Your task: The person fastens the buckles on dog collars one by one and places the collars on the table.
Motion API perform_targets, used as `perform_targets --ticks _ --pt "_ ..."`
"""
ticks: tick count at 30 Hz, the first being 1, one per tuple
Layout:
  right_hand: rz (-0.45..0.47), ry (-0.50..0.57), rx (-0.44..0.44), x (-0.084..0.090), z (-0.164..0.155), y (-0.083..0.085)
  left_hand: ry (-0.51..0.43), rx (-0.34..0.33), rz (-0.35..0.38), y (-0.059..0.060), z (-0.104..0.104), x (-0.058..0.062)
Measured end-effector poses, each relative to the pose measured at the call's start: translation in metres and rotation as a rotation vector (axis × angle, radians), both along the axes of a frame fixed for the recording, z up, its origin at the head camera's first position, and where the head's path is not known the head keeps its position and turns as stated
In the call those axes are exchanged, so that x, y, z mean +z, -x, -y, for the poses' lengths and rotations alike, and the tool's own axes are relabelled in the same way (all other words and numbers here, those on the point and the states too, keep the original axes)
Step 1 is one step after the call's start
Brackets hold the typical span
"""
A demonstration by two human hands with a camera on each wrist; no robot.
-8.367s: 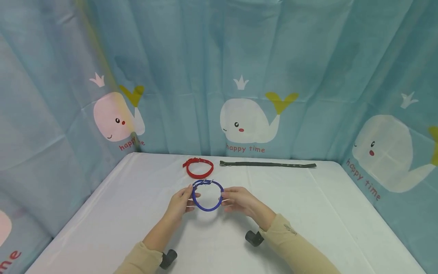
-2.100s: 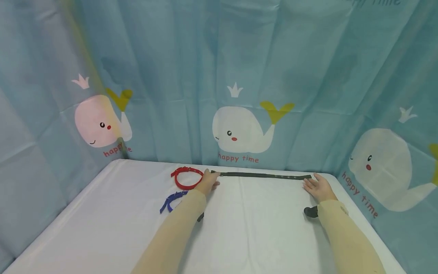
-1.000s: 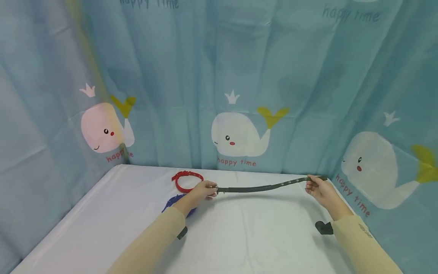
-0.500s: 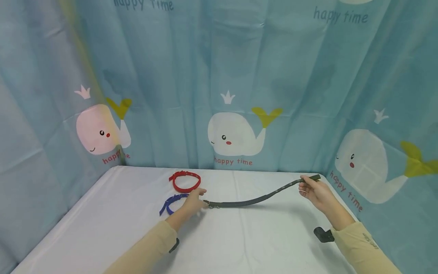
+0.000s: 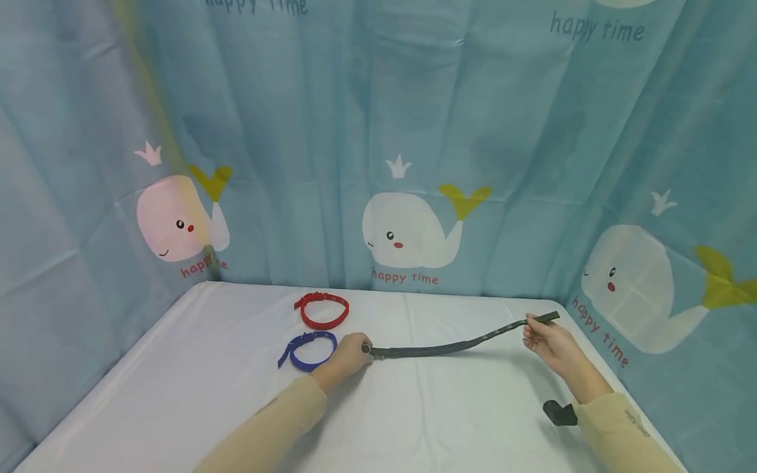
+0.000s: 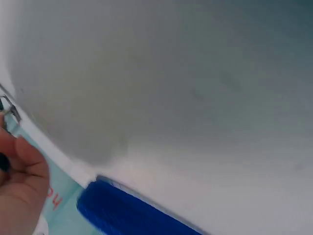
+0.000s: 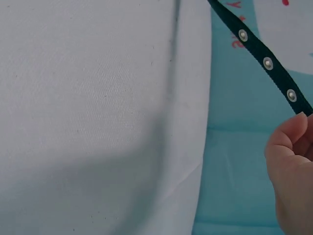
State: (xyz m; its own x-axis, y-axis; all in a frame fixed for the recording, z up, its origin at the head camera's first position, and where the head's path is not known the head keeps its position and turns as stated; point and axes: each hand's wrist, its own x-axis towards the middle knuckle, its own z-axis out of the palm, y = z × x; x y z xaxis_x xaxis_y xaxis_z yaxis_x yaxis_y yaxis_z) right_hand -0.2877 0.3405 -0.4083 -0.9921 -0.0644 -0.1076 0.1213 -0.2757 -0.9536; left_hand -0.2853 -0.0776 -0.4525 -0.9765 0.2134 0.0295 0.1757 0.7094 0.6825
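Note:
A long dark green collar strap [image 5: 449, 344] with metal eyelets [image 7: 266, 62] hangs stretched between my two hands above the white table [image 5: 449, 420]. My left hand [image 5: 350, 353] grips its buckle end near the table's middle. My right hand [image 5: 547, 337] pinches the tip end, raised at the right; a bent finger [image 7: 288, 142] shows beside the strap in the right wrist view. A blue collar [image 5: 307, 349], buckled into a ring, lies just left of my left hand and appears as a blue band [image 6: 122, 215] in the left wrist view.
A red collar [image 5: 322, 310] lies buckled in a ring behind the blue one. A teal whale-print curtain [image 5: 414, 164] closes in the table on the back and both sides. The table's right edge [image 5: 627, 401] runs close to my right forearm.
Both hands reached to the green strap at the back, picked it up by its ends and drew it toward me. The blue collar, held before, now lies on the table.

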Motion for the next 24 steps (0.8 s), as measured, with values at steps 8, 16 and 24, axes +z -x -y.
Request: perform_targets --ticks 8,16,24 --pt "-0.046 0.036 -0.038 0.007 -0.001 -0.015 -0.431 0.18 0.047 -0.01 0.011 0.028" --pt "-0.161 0.112 0.04 0.013 0.008 -0.026 -0.864 0.271 0.136 -0.021 0.017 0.05" --pt "-0.236 0.184 0.076 0.017 0.02 -0.032 -0.96 0.279 0.14 -0.03 0.022 0.053"
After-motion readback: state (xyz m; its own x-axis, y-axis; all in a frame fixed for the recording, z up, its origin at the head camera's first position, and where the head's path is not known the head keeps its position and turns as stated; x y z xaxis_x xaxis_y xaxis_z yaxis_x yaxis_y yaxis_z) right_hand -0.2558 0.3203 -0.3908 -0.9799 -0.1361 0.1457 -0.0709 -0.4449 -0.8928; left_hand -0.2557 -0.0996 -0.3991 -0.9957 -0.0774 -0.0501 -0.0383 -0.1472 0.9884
